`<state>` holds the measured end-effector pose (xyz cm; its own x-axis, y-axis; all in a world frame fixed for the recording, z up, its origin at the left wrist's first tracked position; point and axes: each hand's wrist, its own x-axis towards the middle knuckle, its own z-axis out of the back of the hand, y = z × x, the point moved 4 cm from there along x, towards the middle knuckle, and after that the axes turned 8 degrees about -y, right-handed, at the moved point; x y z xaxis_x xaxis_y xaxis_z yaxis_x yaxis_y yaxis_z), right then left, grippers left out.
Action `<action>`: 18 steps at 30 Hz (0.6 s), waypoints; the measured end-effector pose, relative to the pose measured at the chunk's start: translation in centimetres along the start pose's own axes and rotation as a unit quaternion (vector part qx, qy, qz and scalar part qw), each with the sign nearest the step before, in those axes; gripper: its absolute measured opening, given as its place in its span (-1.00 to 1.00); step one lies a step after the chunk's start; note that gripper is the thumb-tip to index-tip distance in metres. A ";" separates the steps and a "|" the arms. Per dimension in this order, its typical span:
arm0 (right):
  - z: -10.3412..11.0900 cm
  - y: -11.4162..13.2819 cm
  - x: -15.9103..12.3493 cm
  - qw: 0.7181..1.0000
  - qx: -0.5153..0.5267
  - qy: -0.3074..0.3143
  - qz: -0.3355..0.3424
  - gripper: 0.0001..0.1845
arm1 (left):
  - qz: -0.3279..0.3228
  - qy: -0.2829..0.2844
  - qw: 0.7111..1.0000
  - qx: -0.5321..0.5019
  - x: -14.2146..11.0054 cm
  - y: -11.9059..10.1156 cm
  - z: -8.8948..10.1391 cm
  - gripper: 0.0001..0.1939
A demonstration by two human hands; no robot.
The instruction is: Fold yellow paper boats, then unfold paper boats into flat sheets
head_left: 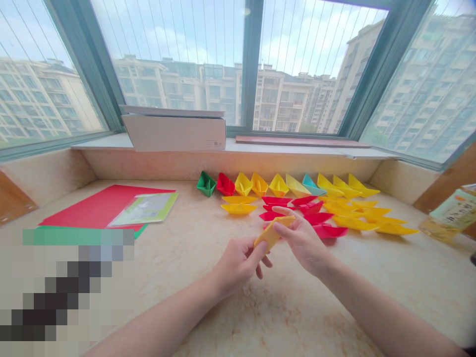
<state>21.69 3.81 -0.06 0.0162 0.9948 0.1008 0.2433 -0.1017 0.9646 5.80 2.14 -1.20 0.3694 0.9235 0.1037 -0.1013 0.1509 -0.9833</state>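
Note:
My left hand (238,265) and my right hand (303,243) both pinch a folded piece of yellow paper (271,234) above a marble sill (278,297). The right fingers grip its upper end, and the left thumb presses its lower end. Behind my hands stands a row of several origami paper boats (286,185) in green, red, yellow and light blue. Nearer to me lie several flattened red and yellow paper boats (327,218), just beyond my right hand.
A red paper sheet (104,208) and a green-and-white paper pack (145,208) lie at left. A pixelated patch hides the lower left. A bottle (451,215) stands at right. A white box (174,131) and a wooden board (301,142) rest on the ledge before the windows.

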 end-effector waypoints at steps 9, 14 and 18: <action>0.0 0.2 -0.3 0.993 -0.114 0.002 0.035 -0.66 | -0.045 0.003 0.999 0.019 0.1 0.1 -0.1 -0.58; -0.2 0.1 -0.5 0.991 -0.125 -0.010 0.044 -0.67 | -0.029 0.004 0.998 0.050 0.3 0.7 0.0 -0.55; 0.0 0.1 -0.4 0.989 -0.130 -0.041 0.049 -0.64 | -0.037 -0.002 0.997 0.075 0.2 0.5 0.0 -0.54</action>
<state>21.66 3.36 -0.05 0.1089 0.9765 0.1861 -0.0212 -0.1849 0.9825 5.84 2.44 -1.67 0.3773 0.9091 0.1766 -0.2103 0.2699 -0.9397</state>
